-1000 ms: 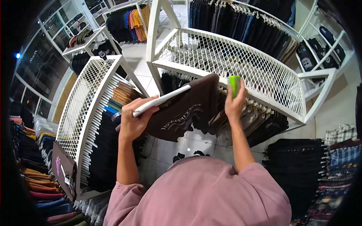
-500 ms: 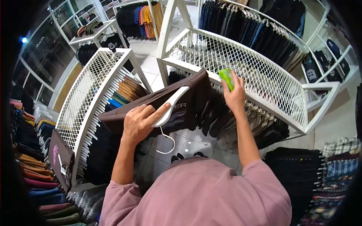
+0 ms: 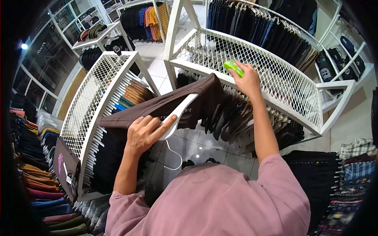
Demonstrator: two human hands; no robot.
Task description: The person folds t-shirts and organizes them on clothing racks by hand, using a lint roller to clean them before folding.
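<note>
Head view: from the left you have a dark window [image 3: 43,55], hanging clothes [image 3: 41,177], then a white rack [image 3: 84,100] with a mesh top. Floor tiles [image 3: 212,146] show in the middle; a second mesh-topped rack [image 3: 275,74] stands beyond, with dark clothes [image 3: 311,173] and plaid shirts [image 3: 358,173] at right. Your left hand [image 3: 142,135] has its fingers closed on a white hanger [image 3: 183,105], its hook below them; the brown garment [image 3: 169,100] spreads just beyond. Your right hand [image 3: 248,80] has its fingers clamped around a green object [image 3: 232,69]; you cannot tell whether it touches the rack.
</note>
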